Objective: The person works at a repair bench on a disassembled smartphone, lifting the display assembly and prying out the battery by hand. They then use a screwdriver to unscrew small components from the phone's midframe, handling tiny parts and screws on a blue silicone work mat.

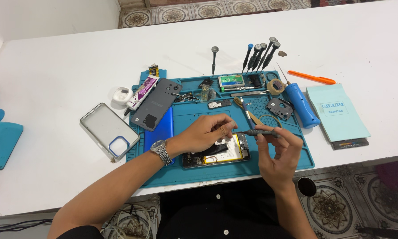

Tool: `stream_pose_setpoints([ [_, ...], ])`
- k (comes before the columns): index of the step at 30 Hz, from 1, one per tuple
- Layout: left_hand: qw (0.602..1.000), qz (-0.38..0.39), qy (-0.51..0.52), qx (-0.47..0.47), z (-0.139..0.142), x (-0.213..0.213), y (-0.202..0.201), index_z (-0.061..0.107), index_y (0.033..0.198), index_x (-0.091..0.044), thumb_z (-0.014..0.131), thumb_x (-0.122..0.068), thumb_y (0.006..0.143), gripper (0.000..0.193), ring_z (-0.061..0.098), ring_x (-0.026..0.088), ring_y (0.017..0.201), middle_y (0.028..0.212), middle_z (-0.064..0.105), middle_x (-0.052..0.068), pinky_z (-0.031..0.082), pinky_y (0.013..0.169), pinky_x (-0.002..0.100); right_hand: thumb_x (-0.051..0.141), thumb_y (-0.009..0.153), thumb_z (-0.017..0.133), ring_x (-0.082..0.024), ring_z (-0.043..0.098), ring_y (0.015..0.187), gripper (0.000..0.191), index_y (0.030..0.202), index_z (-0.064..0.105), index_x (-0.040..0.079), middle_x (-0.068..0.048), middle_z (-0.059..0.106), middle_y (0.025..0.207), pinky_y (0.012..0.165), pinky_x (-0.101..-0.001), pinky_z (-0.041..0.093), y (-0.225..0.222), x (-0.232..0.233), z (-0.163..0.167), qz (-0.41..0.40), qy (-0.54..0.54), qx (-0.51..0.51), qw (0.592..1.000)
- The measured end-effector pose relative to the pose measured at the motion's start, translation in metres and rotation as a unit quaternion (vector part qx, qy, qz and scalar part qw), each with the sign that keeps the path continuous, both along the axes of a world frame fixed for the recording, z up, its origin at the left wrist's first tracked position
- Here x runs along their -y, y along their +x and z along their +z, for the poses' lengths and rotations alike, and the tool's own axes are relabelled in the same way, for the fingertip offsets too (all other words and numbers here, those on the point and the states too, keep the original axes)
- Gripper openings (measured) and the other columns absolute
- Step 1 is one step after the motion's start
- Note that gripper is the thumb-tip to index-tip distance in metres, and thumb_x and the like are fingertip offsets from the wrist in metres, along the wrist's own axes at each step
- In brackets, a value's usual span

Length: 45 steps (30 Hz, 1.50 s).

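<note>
While you are sitting at the white table [53,75], its far corners and left edge are running out of view, and so is the teal object [2,141] at the left. On the table the teal work mat [296,155] is lying, with your arms covering part of its near edge. The opened phone [227,152] is resting on the near middle of the mat, its yellow inside showing; your left hand [203,132] is hiding its upper left part. Your left fingers are bending down onto the phone, pinching near its top edge, but I cannot tell if they are holding some small part. Your right hand [276,152] is hovering just right of the phone, its fingers grasping a dark screwdriver [261,132] that is lying level, the tip pointing toward your left fingertips. The tip itself is too small to see clearly. Behind, a grey back cover [157,104] is leaning over a blue phone [161,130], hiding most of it.
</note>
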<state>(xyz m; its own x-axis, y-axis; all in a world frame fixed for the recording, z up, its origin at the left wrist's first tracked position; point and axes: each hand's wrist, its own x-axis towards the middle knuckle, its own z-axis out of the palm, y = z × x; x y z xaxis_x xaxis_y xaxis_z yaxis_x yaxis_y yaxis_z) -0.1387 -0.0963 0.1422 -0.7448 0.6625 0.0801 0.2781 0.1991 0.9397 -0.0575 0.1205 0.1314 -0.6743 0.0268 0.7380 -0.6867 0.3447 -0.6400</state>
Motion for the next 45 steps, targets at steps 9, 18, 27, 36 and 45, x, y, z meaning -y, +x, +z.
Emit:
stream_pose_setpoints([
  [9, 1.0, 0.0, -0.013, -0.014, 0.002, 0.0, 0.001, 0.069, 0.114, -0.005, 0.047, -0.05, 0.103, 0.051, 0.072, 0.009, 0.081, 0.086, 0.075, 0.003, 0.057, 0.076, 0.026, -0.008, 0.101, 0.063, -0.027, 0.074, 0.104, 0.038, 0.13, 0.04, 0.001, -0.024, 0.069, 0.117, 0.086, -0.0332, 0.064, -0.002, 0.003, -0.001, -0.035, 0.026, -0.021, 0.999],
  [18, 0.999, 0.002, -0.03, -0.027, 0.007, 0.0, 0.002, 0.07, 0.112, -0.007, 0.045, -0.051, 0.104, 0.051, 0.067, 0.007, 0.072, 0.08, 0.073, 0.001, 0.053, 0.066, 0.024, -0.008, 0.101, 0.063, -0.026, 0.075, 0.103, 0.039, 0.131, 0.041, 0.002, -0.023, 0.07, 0.116, 0.085, -0.0331, 0.064, -0.004, 0.001, -0.002, -0.032, 0.044, -0.019, 0.998],
  [27, 0.999, 0.004, -0.04, -0.029, 0.009, 0.0, 0.002, 0.071, 0.112, -0.008, 0.045, -0.052, 0.103, 0.052, 0.064, 0.006, 0.067, 0.077, 0.072, 0.0, 0.049, 0.061, 0.024, -0.006, 0.1, 0.063, -0.025, 0.075, 0.103, 0.039, 0.134, 0.046, 0.005, -0.022, 0.071, 0.12, 0.084, -0.031, 0.064, -0.005, -0.002, -0.005, -0.014, 0.057, -0.015, 0.998],
  [36, 0.999, 0.001, -0.034, -0.04, 0.009, 0.003, 0.006, 0.071, 0.111, -0.008, 0.045, -0.052, 0.104, 0.051, 0.062, 0.005, 0.065, 0.077, 0.073, 0.0, 0.048, 0.059, 0.024, -0.008, 0.097, 0.067, -0.019, 0.07, 0.095, 0.052, 0.141, 0.048, 0.011, -0.016, 0.067, 0.118, 0.082, -0.0297, 0.059, -0.003, 0.001, -0.001, 0.012, 0.07, -0.012, 0.997],
  [45, 0.998, 0.004, -0.047, -0.043, 0.007, 0.008, 0.006, 0.072, 0.11, -0.009, 0.045, -0.051, 0.103, 0.051, 0.06, 0.006, 0.061, 0.076, 0.072, 0.0, 0.045, 0.055, 0.025, -0.007, 0.095, 0.068, -0.02, 0.067, 0.105, 0.059, 0.146, 0.043, 0.012, -0.017, 0.066, 0.124, 0.084, -0.0313, 0.06, -0.001, 0.007, 0.003, 0.052, 0.073, 0.009, 0.996],
])
